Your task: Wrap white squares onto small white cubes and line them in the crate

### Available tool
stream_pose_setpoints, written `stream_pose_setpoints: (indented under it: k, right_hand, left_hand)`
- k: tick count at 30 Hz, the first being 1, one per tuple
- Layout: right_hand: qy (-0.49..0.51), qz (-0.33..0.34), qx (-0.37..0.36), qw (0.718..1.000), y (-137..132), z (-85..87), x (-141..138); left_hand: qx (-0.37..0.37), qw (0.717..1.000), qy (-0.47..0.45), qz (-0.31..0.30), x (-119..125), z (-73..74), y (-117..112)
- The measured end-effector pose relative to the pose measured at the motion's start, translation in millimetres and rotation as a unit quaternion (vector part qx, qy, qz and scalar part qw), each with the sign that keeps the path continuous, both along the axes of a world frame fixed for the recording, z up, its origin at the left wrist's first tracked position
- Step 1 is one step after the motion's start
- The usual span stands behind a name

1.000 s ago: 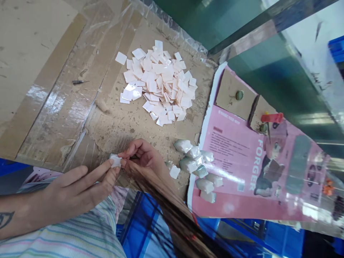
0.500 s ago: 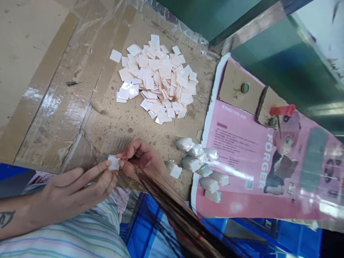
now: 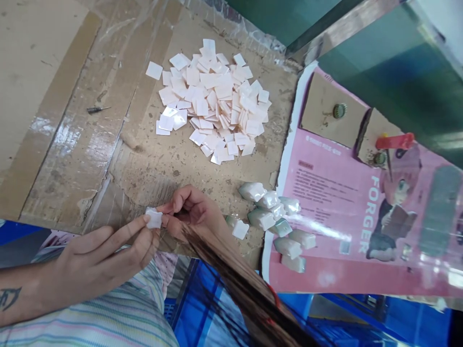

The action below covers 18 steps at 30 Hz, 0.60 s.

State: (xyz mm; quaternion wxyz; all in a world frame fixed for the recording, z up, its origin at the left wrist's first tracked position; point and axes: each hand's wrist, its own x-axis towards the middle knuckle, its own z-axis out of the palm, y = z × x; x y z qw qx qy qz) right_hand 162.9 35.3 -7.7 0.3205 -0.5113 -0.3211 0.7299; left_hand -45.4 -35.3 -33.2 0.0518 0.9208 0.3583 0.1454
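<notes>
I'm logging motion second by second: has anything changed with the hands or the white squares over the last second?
Hardly anything. Both the left hand and right hand keep pinching the same small white square between their fingertips. Only the view has drifted a little. The pile of squares, the wrapped packets and the pink poster lie as they were.

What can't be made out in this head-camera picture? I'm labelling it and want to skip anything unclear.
- Right hand: wrist and forearm hidden by a lock of hair.
- Small white piece: pinched between both hands; the left hand fingertips cover its edge, so its shape is unclear.
- Pink poster: small print too small to read; right part cut off by the frame edge.
- Wrapped packets: contents not discernible through the glossy wrap.
</notes>
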Motion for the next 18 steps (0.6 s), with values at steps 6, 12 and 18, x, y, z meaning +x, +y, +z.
stream_pose_setpoints:
  k: [6,12,18]
  right_hand:
    - [-0.007,0.016,-0.025,1.0,8.4,7.5,0.3]
    - [-0.018,0.018,-0.022,0.999,8.9,8.2,-2.4]
    - [-0.011,0.016,-0.005,1.0,6.3,6.6,-1.4]
  left_hand:
    - [0.065,0.996,0.06,-0.019,1.4,0.5,2.7]
    - [0.067,0.997,0.04,-0.017,3.5,4.2,6.3]
    - [0.07,0.997,0.025,-0.008,6.3,8.1,10.6]
